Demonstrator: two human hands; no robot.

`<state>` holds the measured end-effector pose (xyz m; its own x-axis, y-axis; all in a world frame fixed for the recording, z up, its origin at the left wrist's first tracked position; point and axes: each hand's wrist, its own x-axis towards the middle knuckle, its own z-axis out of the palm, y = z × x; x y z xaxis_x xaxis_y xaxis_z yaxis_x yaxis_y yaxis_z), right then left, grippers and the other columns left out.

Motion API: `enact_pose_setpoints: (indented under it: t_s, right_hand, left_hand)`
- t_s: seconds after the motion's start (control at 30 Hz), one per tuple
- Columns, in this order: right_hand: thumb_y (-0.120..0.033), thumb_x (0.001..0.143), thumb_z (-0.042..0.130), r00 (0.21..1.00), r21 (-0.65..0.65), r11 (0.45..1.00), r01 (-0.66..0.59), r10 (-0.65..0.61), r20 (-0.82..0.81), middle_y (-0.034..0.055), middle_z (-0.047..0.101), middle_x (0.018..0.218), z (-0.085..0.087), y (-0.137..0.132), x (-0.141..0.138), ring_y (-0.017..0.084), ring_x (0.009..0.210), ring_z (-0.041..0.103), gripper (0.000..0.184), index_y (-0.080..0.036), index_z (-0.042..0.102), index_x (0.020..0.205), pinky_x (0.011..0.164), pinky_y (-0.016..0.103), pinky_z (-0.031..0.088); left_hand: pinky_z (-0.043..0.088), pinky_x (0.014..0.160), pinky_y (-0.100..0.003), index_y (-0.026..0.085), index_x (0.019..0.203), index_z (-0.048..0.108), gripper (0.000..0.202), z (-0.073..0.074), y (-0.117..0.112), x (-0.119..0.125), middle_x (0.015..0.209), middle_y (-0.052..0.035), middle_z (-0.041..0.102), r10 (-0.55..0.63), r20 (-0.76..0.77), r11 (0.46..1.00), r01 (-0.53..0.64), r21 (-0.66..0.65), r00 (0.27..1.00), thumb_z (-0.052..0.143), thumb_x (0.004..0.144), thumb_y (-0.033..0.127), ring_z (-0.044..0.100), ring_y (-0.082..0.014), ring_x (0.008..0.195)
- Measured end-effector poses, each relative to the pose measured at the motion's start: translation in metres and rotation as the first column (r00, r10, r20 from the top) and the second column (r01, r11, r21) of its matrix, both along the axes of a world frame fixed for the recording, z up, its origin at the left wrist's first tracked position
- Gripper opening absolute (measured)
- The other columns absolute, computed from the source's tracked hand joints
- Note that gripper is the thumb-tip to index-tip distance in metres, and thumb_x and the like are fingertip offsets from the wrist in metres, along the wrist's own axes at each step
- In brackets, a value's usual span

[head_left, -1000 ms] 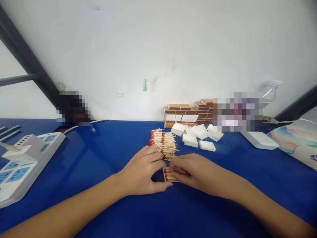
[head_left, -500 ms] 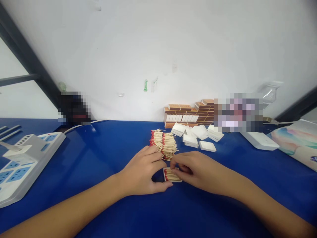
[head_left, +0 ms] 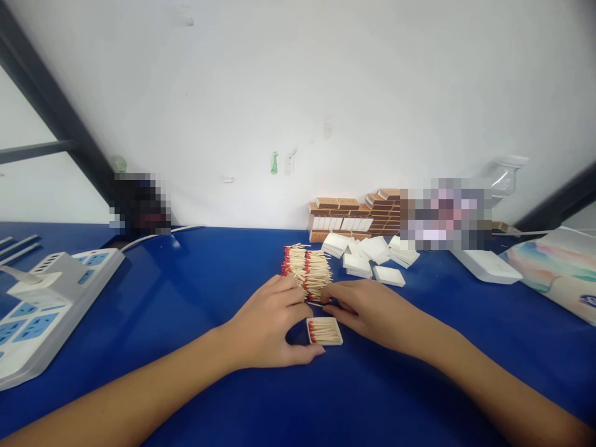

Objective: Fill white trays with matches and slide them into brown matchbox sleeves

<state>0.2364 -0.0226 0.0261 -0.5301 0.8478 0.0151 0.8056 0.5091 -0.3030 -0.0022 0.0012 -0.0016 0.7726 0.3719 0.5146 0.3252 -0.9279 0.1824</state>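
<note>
A small white matchbox tray [head_left: 339,339] lies on the blue table, with a layer of red-headed matches [head_left: 326,330] inside. My left hand [head_left: 274,326] curves round the tray's left end, thumb along the near edge and index finger by the far left corner, steadying it. Beyond it rises a pile of loose matches [head_left: 316,273], their red heads toward the left. At the pile's near right side is my right hand [head_left: 358,304], thumb and index finger pinched. A match [head_left: 315,304] sticks out leftward from those fingertips; the other fingers are curled and partly hidden.
Several white trays [head_left: 358,264] lie behind the pile, to the right. Brown matchboxes [head_left: 339,217] are stacked against the wall. A power strip [head_left: 60,310] sits at the left; a white device [head_left: 488,266] and a colourful pack [head_left: 554,267] are at the right.
My right hand has moved from over the matchbox tray slightly up to the near edge of the match pile, uncovering the tray. My left hand has stayed at the tray.
</note>
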Motion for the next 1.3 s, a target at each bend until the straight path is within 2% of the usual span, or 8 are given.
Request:
enact_pose_setpoints:
  t_s: [0.13,0.37,0.53,0.6,0.7,0.77,1.0,1.3]
  right_hand:
    - [-0.021,0.101,0.059,1.000,0.005,1.000,0.015,-0.015,0.005,0.0016,0.069,0.081,-0.002,0.001,0.001,0.016,0.067,0.059,0.005,-0.020,0.062,0.097,0.060,0.027,0.031]
    - [-0.022,0.103,0.057,1.000,0.028,1.000,0.011,-0.011,0.002,0.0023,0.069,0.080,-0.006,0.002,-0.001,0.015,0.065,0.059,0.011,-0.019,0.062,0.093,0.060,0.027,0.032]
    - [-0.020,0.103,0.055,0.998,0.006,1.000,-0.026,0.026,-0.064,0.0052,0.075,0.097,-0.009,0.002,-0.001,0.019,0.081,0.068,0.015,-0.020,0.066,0.112,0.069,0.028,0.040]
    - [-0.019,0.103,0.054,0.997,-0.011,1.000,-0.029,0.028,-0.070,0.0051,0.075,0.094,-0.009,0.003,0.000,0.018,0.080,0.067,0.014,-0.020,0.067,0.105,0.068,0.028,0.039]
    - [-0.019,0.102,0.054,0.999,-0.024,1.000,-0.005,0.004,-0.046,0.0028,0.070,0.082,-0.007,0.004,0.000,0.015,0.068,0.060,0.015,-0.019,0.063,0.090,0.062,0.026,0.035]
    - [-0.019,0.101,0.054,0.999,-0.034,0.999,0.007,-0.008,-0.032,0.0014,0.067,0.078,-0.005,0.004,-0.001,0.014,0.064,0.056,0.015,-0.019,0.060,0.087,0.059,0.026,0.032]
    - [-0.016,0.100,0.054,1.000,-0.076,0.997,0.004,-0.002,0.020,0.0015,0.067,0.078,0.001,0.002,-0.001,0.015,0.065,0.059,0.012,-0.020,0.056,0.088,0.059,0.026,0.032]
    - [-0.025,0.105,0.052,0.999,0.051,0.998,0.043,-0.043,-0.002,0.0015,0.069,0.078,0.010,-0.001,0.005,0.017,0.064,0.061,0.010,-0.020,0.060,0.101,0.060,0.027,0.034]
  left_hand:
    - [0.043,0.077,-0.038,0.017,0.091,0.072,0.035,0.000,-0.001,0.000,0.084,-0.0035,0.066,-0.011,-0.006,1.000,0.011,0.000,1.000,0.080,0.082,0.049,0.059,-0.0221,0.085]
    - [0.046,0.081,-0.038,0.017,0.090,0.071,0.034,0.002,-0.002,0.001,0.084,-0.0034,0.066,-0.024,-0.010,1.000,0.024,-0.011,1.000,0.081,0.080,0.048,0.059,-0.0215,0.085]
    - [0.047,0.081,-0.038,0.017,0.090,0.072,0.033,0.000,-0.001,0.001,0.083,-0.0038,0.066,-0.025,-0.003,1.000,0.025,-0.004,1.000,0.081,0.081,0.048,0.059,-0.0221,0.086]
    - [0.047,0.081,-0.038,0.017,0.092,0.072,0.031,0.000,-0.001,0.001,0.085,-0.0042,0.067,-0.018,-0.005,1.000,0.018,0.000,1.000,0.079,0.082,0.046,0.060,-0.0226,0.086]
    - [0.047,0.081,-0.039,0.018,0.093,0.072,0.032,0.000,-0.001,0.001,0.085,-0.0043,0.067,-0.017,-0.010,1.000,0.017,-0.004,1.000,0.079,0.083,0.047,0.060,-0.0228,0.087]
    - [0.047,0.080,-0.038,0.017,0.093,0.072,0.032,0.000,-0.001,0.001,0.085,-0.0042,0.067,-0.021,-0.009,1.000,0.021,-0.008,1.000,0.079,0.083,0.047,0.060,-0.0226,0.086]
    - [0.045,0.077,-0.037,0.017,0.092,0.071,0.031,-0.005,-0.004,0.003,0.082,-0.0031,0.066,-0.018,0.029,1.000,0.019,-0.017,0.999,0.079,0.083,0.046,0.058,-0.0214,0.083]
    - [0.043,0.081,-0.041,0.016,0.093,0.071,0.028,-0.002,-0.006,0.004,0.090,-0.0063,0.069,0.074,0.051,0.996,-0.076,0.037,0.996,0.077,0.087,0.043,0.059,-0.0246,0.090]
